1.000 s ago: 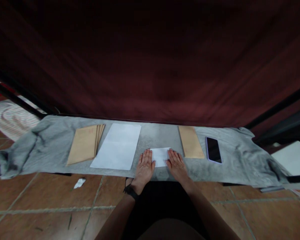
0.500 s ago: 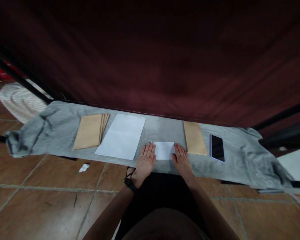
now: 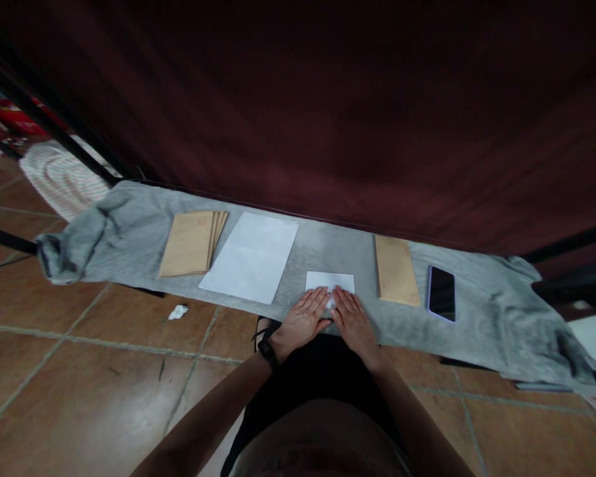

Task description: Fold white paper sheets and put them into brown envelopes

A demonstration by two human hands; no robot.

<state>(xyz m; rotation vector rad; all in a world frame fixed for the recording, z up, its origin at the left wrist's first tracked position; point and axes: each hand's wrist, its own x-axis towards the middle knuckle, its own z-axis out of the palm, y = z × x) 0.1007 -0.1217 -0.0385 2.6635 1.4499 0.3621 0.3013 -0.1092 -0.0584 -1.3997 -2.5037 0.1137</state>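
Observation:
A small white rectangle of paper [image 3: 329,279], apparently folded, lies flat on the grey cloth in front of me. My left hand [image 3: 305,319] rests palm down over its lower left part, fingers stretched out. My right hand [image 3: 351,320] lies flat on its lower right part, the fingertips of both hands almost meeting near the middle. The paper's lower edge is mostly hidden under the hands. Left of them lies a larger white sheet [image 3: 252,257], and to the right a brown envelope [image 3: 396,270].
Several brown envelopes [image 3: 189,243] lie fanned at the left. A phone with a purple edge [image 3: 442,293] is at the right. The grey cloth [image 3: 328,240] covers a narrow surface before a dark red curtain [image 3: 328,132]. Crumpled white paper [image 3: 178,312] lies on the tiled floor.
Both hands have moved inward from the paper's side edges onto its lower part, closer together. The view has shifted and tilted slightly.

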